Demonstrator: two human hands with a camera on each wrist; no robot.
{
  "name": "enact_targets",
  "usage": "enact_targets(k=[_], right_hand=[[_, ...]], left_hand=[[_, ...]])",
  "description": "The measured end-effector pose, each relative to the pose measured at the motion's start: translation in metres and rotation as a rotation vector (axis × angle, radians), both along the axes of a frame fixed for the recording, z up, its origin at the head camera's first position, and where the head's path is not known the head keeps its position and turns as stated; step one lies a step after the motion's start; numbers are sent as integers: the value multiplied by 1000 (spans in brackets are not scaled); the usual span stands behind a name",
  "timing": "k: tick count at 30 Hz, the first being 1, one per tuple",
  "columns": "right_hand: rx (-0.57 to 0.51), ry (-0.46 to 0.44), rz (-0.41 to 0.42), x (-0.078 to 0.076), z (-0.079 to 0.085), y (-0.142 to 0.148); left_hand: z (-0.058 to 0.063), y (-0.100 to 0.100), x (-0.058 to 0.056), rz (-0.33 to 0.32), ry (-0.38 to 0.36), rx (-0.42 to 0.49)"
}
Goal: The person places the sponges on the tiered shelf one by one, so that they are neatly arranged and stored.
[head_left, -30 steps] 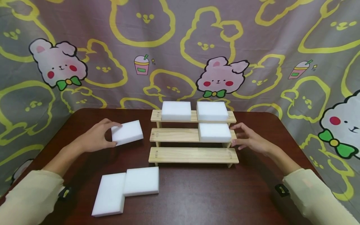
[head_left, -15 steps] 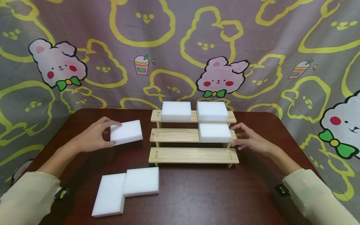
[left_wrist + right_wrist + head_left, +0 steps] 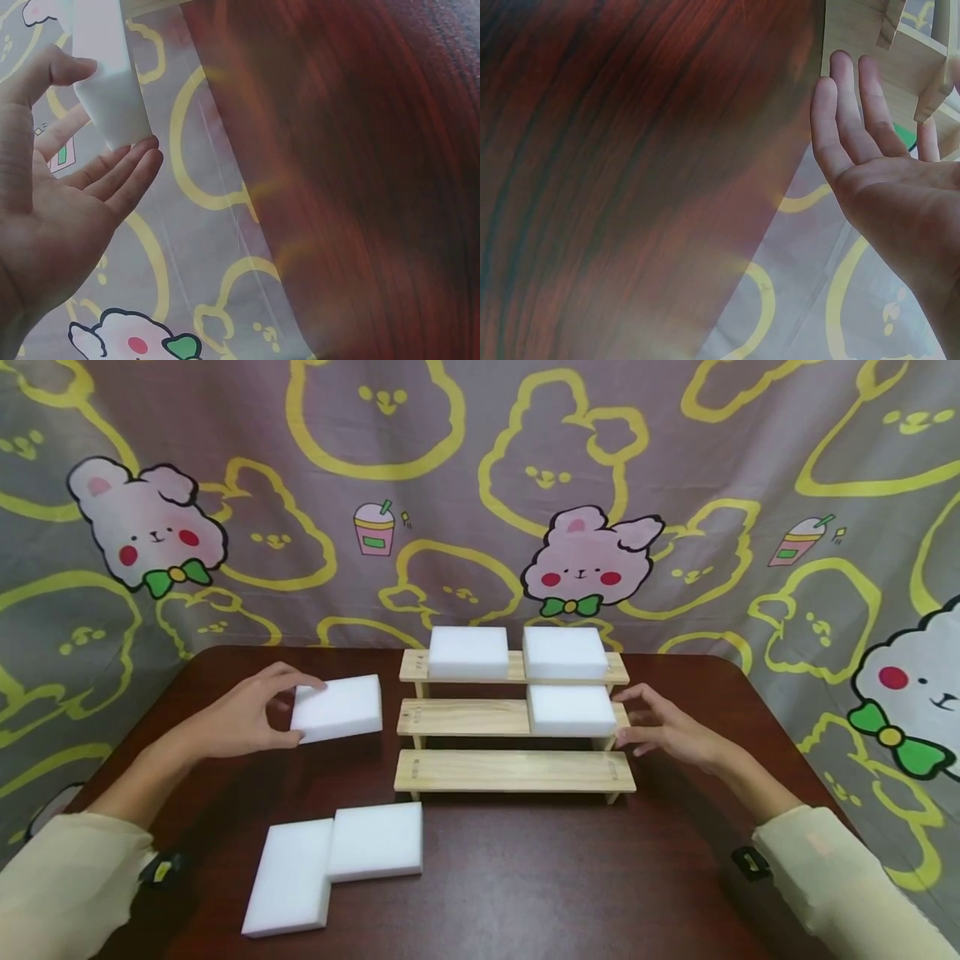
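Note:
My left hand (image 3: pixel 238 713) pinches a white foam block (image 3: pixel 341 708) by its left end, thumb in front and fingers behind. It holds the block left of a three-tier wooden stand (image 3: pixel 513 772). In the left wrist view, the fingertips (image 3: pixel 142 147) lie against the same block (image 3: pixel 112 105). My right hand (image 3: pixel 667 731) is at the right end of the stand's middle tier, its fingertips right by the wood; the right wrist view has its fingers (image 3: pixel 847 97) nearly straight. A foam block (image 3: pixel 572 710) sits on that tier's right half. Two more blocks (image 3: pixel 468 652) (image 3: pixel 565 652) sit on the top tier.
Two foam blocks (image 3: pixel 290 877) (image 3: pixel 377 841) lie touching on the dark brown table (image 3: pixel 540 877), in front and left of the stand. A cartoon-printed curtain (image 3: pixel 465 460) hangs close behind the table and along its sides.
The left hand has shifted slightly left with its foam block, which has turned a little. My right hand keeps its place by the stand. The head view has tipped slightly.

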State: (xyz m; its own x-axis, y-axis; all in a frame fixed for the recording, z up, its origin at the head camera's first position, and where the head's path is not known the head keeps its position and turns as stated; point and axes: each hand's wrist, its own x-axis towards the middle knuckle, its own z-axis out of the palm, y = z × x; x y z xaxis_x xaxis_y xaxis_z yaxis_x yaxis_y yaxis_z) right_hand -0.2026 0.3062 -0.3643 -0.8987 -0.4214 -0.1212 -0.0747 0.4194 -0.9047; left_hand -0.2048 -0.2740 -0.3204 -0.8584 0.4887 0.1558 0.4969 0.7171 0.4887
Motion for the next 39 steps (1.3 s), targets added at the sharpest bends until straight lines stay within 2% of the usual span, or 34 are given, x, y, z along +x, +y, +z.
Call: enact_targets(k=[14,30,39], right_hand=[[4,10,-7,-2,1,1],[0,5,-1,-2,-2,1],[-9,11,-1,-3,-4,1]], left_hand=[[12,11,3,-57,-15,32],[12,18,7,-112,-37,27],[15,29,9,-164,-3,12]])
